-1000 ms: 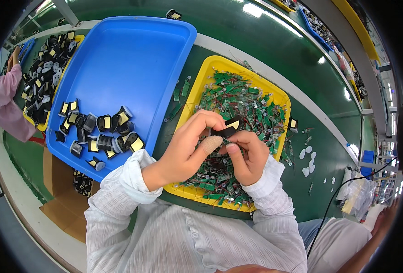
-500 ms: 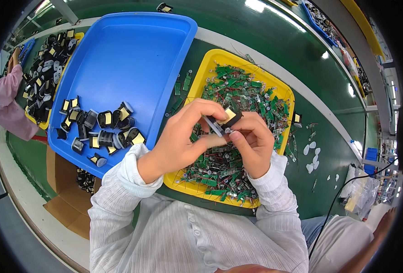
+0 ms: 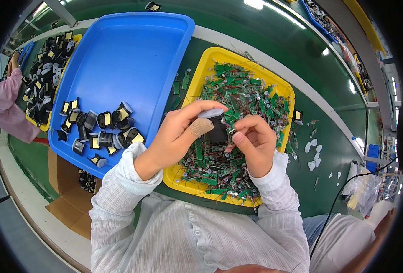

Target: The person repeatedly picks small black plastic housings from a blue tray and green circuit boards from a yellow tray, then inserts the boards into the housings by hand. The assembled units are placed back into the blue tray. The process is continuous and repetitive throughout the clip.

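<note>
Over the yellow tray [image 3: 174, 175], my left hand [image 3: 172, 136] grips a black plastic housing [image 3: 217, 131] with a grey oval cap, index finger over the cap. A tan plaster wraps its thumb. My right hand [image 3: 257, 143] pinches a small green circuit board [image 3: 231, 130] against the housing's right side; whether the board sits inside it, I cannot tell. Heaped below both hands are green circuit boards [image 3: 219, 170] with thin wires and small pale discs. To the left, a blue tray [image 3: 124, 59] bears several black housings [image 3: 106, 119] with yellowish pads and grey caps.
Another yellow tray [image 3: 44, 125] piled with black housings stands at far left, near a person in a pink sleeve [image 3: 8, 102]. An open cardboard box [image 3: 69, 207] is below the blue tray. White oval pieces [image 3: 311, 164] lie on the green table at right, near a black cable [image 3: 336, 200].
The housing has been turned in my left hand: its yellow pad no longer shows and the cap now faces up. My right fingers have shifted to its side.
</note>
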`<state>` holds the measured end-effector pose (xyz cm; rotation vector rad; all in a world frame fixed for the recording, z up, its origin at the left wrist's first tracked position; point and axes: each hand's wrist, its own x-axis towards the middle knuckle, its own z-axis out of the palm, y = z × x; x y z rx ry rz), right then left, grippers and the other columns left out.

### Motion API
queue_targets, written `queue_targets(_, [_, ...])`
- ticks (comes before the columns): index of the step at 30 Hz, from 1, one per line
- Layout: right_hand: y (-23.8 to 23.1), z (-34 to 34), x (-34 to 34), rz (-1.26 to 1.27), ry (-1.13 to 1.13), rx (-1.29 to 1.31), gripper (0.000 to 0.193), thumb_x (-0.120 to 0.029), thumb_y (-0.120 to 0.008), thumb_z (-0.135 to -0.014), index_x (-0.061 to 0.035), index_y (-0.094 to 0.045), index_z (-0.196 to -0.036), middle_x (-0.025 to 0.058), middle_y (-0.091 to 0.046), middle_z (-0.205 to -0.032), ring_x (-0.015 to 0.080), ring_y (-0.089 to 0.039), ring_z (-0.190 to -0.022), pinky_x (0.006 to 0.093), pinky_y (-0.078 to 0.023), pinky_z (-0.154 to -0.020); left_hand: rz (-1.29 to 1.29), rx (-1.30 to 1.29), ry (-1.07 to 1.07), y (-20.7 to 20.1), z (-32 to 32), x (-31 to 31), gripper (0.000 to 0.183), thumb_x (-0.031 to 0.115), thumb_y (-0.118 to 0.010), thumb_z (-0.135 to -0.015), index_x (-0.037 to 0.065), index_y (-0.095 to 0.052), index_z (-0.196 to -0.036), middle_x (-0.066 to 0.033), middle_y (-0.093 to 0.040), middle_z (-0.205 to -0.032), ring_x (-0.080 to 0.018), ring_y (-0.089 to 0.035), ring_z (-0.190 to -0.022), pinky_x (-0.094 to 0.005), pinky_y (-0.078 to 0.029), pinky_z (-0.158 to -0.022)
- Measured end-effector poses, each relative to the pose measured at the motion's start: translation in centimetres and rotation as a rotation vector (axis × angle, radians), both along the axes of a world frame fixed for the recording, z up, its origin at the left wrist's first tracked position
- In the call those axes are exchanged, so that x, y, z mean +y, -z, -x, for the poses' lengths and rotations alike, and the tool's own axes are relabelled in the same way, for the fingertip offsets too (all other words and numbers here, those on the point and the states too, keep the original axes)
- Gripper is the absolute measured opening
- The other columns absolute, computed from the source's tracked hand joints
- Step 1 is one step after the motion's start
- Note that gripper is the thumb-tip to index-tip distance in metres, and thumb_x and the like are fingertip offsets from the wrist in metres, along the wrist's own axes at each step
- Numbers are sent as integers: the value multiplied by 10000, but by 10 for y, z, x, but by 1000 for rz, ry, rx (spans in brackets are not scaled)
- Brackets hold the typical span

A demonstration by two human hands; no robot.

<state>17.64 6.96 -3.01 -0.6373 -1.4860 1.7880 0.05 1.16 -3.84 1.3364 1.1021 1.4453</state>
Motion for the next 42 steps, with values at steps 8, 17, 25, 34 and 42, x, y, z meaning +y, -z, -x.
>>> queue_targets(8, [5,-1,5,170,-82,121,143,-14,-596,-811,8,-504,-919,52,-545,-740,121,-575,-616,245,-525,-523,137,-58,101,-1,-1,-4,405,308,-500,-899,-19,-490,-1138,-72,-552,-1045,-126,-520,-940,-260,-412,-825])
queue_targets(17, [4,-1,7,235,-90,111,147,-15,-593,-807,2,-498,-918,50,-546,-722,122,-576,-603,256,-534,-495,61,31,-53,5,-9,-3,270,84,-569,-832,-20,-524,-1077,-108,-603,-890,-135,-586,-772,-250,-456,-691])
queue_targets(25, [6,0,7,225,-103,128,153,-15,-598,-801,2,-499,-916,53,-546,-716,121,-574,-597,259,-536,-493,90,141,-59,2,-9,-6,251,144,-509,-863,-2,-524,-1066,-84,-600,-884,-125,-568,-800,-245,-446,-711])
queue_targets(34, [2,-2,10,294,-211,5,120,-32,-585,-820,2,-513,-910,47,-529,-733,106,-557,-634,258,-539,-513,-88,349,-144,1,-6,-3,255,119,-558,-790,14,-562,-1022,-107,-595,-856,-216,-574,-755,-289,-450,-698])
queue_targets(42, [0,3,-3,22,-70,-108,98,-51,-590,-825,5,-519,-862,57,-499,-756,107,-547,-610,248,-526,-526,-202,419,-64,0,0,3,355,133,-556,-810,19,-530,-1145,-141,-576,-1061,-201,-549,-799,-297,-427,-714])
